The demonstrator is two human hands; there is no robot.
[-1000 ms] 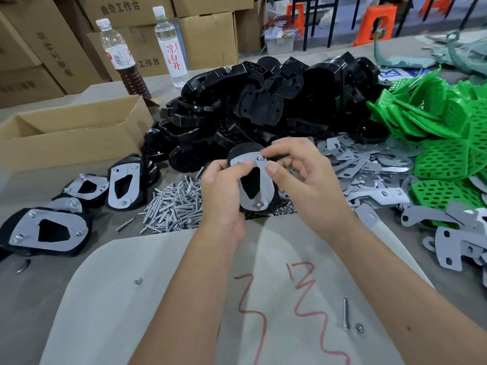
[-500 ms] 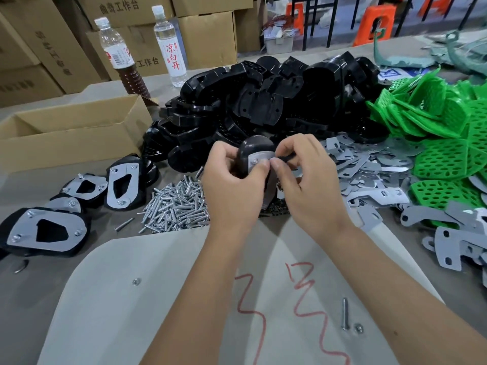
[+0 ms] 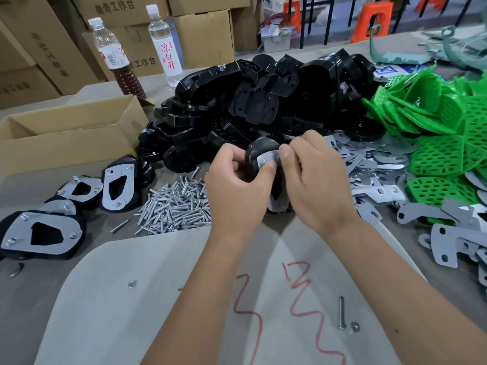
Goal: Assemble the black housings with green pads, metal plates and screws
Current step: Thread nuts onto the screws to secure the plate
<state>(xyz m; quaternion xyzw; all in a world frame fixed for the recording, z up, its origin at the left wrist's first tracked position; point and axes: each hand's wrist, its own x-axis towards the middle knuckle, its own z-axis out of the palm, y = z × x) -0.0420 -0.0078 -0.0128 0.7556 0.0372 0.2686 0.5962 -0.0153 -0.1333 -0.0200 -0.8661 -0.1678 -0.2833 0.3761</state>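
Both hands held one black housing [image 3: 259, 154] above the table, just in front of the screw heap, with its metal plate [image 3: 268, 159] facing the camera. The left hand [image 3: 237, 191] gripped the housing from the left, its thumb pressed on the plate's top end beside a screw [image 3: 263, 161] there. The right hand [image 3: 316, 188] pinched the plate's upper right edge with curled fingers, thumb touching the plate. The housing's lower part was mostly hidden between the two hands. A screw heap [image 3: 174, 204] lay on the table just left of the left hand. A big pile of housings [image 3: 263, 101] sat behind the hands, loose plates [image 3: 374, 167] spread to the right, and green pads [image 3: 442, 133] were heaped at the far right. Three finished units [image 3: 39, 233] lay at the left, near a cardboard box [image 3: 66, 138]. Two bottles [image 3: 166, 43] stood far left, behind the box. On the pale board [image 3: 131, 312] near the camera lay a single screw [image 3: 341, 313] with a nut [image 3: 355, 326] just beside it.
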